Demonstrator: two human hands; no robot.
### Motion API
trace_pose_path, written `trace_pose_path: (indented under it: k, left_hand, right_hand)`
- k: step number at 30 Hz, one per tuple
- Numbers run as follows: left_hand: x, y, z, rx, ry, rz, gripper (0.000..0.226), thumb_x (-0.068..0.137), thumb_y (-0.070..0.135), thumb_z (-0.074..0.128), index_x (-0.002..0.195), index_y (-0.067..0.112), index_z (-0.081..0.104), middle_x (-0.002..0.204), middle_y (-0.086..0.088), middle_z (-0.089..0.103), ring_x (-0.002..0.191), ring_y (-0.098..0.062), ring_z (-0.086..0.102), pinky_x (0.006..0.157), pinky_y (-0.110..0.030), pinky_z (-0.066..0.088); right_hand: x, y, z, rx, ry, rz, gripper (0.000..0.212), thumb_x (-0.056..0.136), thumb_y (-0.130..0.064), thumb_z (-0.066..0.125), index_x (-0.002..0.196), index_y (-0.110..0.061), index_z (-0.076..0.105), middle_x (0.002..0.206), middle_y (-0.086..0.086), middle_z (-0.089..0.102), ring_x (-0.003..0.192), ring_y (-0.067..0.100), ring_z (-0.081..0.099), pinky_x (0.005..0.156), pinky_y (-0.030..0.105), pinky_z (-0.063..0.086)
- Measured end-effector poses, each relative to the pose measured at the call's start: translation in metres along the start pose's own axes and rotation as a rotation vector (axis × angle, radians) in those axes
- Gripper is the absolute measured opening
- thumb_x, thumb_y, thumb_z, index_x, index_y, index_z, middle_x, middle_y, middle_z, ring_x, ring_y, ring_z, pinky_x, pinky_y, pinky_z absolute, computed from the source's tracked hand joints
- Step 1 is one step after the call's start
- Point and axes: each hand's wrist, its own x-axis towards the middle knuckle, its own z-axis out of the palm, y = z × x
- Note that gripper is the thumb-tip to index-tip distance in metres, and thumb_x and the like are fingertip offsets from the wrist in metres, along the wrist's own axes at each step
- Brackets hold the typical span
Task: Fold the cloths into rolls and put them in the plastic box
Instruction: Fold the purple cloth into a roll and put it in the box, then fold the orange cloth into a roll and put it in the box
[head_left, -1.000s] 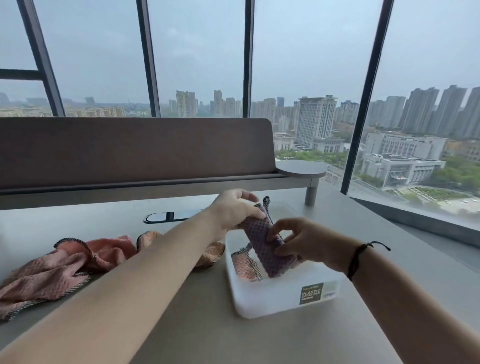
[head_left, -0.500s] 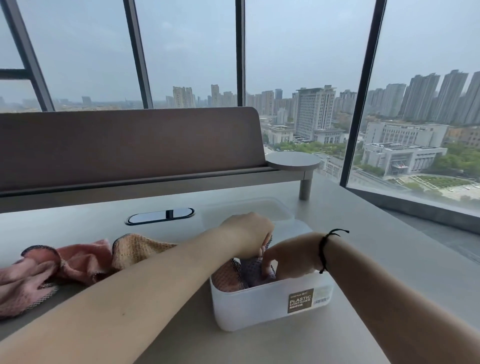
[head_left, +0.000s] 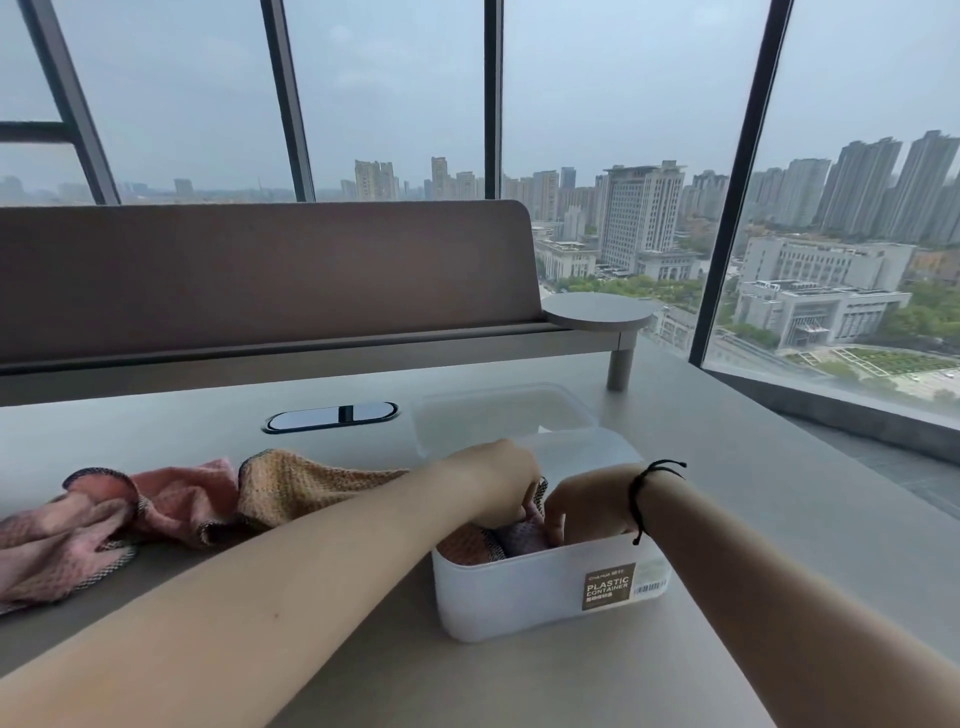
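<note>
— While both hands are down in the box, what are they doing?

— The left hand and the right hand both reach into the white plastic box. Their fingers curl down around a purple rolled cloth and seem to pinch it, though the tips are partly hidden by the box wall.

— Where is the roll?

— It sits low in the box, right beside an orange-pink rolled cloth on its left. They look like they touch.

— Are more cloths left?

— Yes. A tan cloth and a pink cloth lie crumpled on the table, to the left of the box. The clear lid lies just behind the box.

— How would those cloths feel?

— I think soft, light and floppy. A roll can spring open if you let go too soon. It is best to hold it around the middle, with fingers on the loose edge, and push it snug against its neighbor.
</note>
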Motion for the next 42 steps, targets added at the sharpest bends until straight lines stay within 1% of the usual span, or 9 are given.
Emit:
trace_pose_path:
  k: [5,8,13,17,22,25,33,37,42]
  left_hand:
    - [-0.011,-0.001,-0.004,-0.053,0.012,-0.013,0.017,0.089,0.022,0.063,0.1,0.014,0.073,0.107,-0.009,0.07,0.096,-0.031,0.066,0.08,-0.036,0.057]
    - [-0.03,-0.006,-0.016,-0.193,0.113,-0.006,0.017,0.089,0.021,0.061,0.104,0.019,0.07,0.108,-0.003,0.068,0.098,-0.026,0.064,0.08,-0.031,0.053]
    - [-0.075,-0.042,-0.031,-0.458,0.352,-0.075,0.018,0.086,0.011,0.053,0.094,0.016,0.069,0.098,-0.002,0.07,0.094,-0.02,0.06,0.081,-0.029,0.048]
    - [-0.13,-0.097,-0.024,-0.717,0.543,-0.207,0.012,0.086,0.015,0.057,0.088,0.019,0.068,0.081,0.008,0.066,0.072,-0.008,0.058,0.063,-0.022,0.04]
    - [-0.203,-0.167,0.03,-0.813,0.588,-0.443,0.005,0.089,0.025,0.065,0.088,0.026,0.069,0.085,0.007,0.072,0.078,-0.012,0.066,0.069,-0.027,0.05]
    - [-0.241,-0.191,0.067,-0.756,0.548,-0.539,0.005,0.09,0.029,0.066,0.093,0.028,0.07,0.087,0.012,0.07,0.082,-0.005,0.064,0.066,-0.014,0.041]
    - [-0.266,-0.209,0.117,-0.828,0.697,-0.533,0.014,0.087,0.02,0.071,0.098,0.029,0.067,0.087,0.016,0.069,0.079,0.001,0.065,0.07,-0.01,0.046]
    - [-0.266,-0.205,0.118,-0.861,0.672,-0.414,0.059,0.08,0.045,0.075,0.133,0.036,0.049,0.098,0.019,0.067,0.088,0.006,0.063,0.08,-0.014,0.049]
    - [-0.271,-0.196,0.105,-0.862,0.787,-0.323,0.062,0.086,0.031,0.061,0.142,0.042,0.034,0.138,0.019,0.049,0.115,-0.002,0.057,0.099,-0.036,0.049]
  right_hand:
    - [0.006,-0.004,-0.007,-0.008,-0.042,0.107,0.035,0.093,-0.021,0.055,0.122,-0.006,0.065,0.12,0.014,0.068,0.072,0.018,0.059,0.035,0.013,0.043]
    - [-0.004,-0.013,-0.023,0.171,0.041,0.148,0.038,0.084,-0.032,0.072,0.114,-0.008,0.069,0.092,0.004,0.073,0.073,0.016,0.064,0.051,0.019,0.051]
    - [-0.004,-0.056,-0.053,0.007,0.639,0.175,0.029,0.077,-0.046,0.07,0.084,-0.019,0.071,0.087,0.003,0.071,0.079,0.02,0.063,0.063,0.027,0.052]
    - [0.004,-0.124,-0.056,0.185,0.886,-0.01,0.014,0.083,-0.035,0.062,0.09,-0.024,0.067,0.091,-0.002,0.07,0.092,0.024,0.064,0.071,0.033,0.054]
    - [0.056,-0.215,-0.027,0.292,0.722,-0.166,0.029,0.086,-0.039,0.058,0.111,-0.026,0.061,0.113,-0.001,0.067,0.108,0.025,0.062,0.081,0.037,0.053]
    - [0.092,-0.246,0.002,0.299,0.615,-0.062,0.049,0.082,-0.052,0.058,0.124,-0.026,0.053,0.127,0.002,0.057,0.121,0.026,0.053,0.094,0.04,0.047]
    - [0.127,-0.266,0.026,0.405,0.974,0.026,0.017,0.09,-0.034,0.051,0.088,-0.021,0.06,0.096,0.0,0.068,0.095,0.028,0.063,0.072,0.035,0.043]
    - [0.108,-0.271,0.022,0.174,1.254,-0.115,0.026,0.09,-0.042,0.051,0.072,-0.023,0.051,0.069,-0.003,0.057,0.068,0.027,0.058,0.061,0.037,0.043]
    - [0.075,-0.288,-0.001,0.38,0.947,-0.418,0.013,0.096,-0.042,0.05,0.102,-0.031,0.051,0.084,-0.003,0.069,0.077,0.025,0.061,0.065,0.037,0.048]
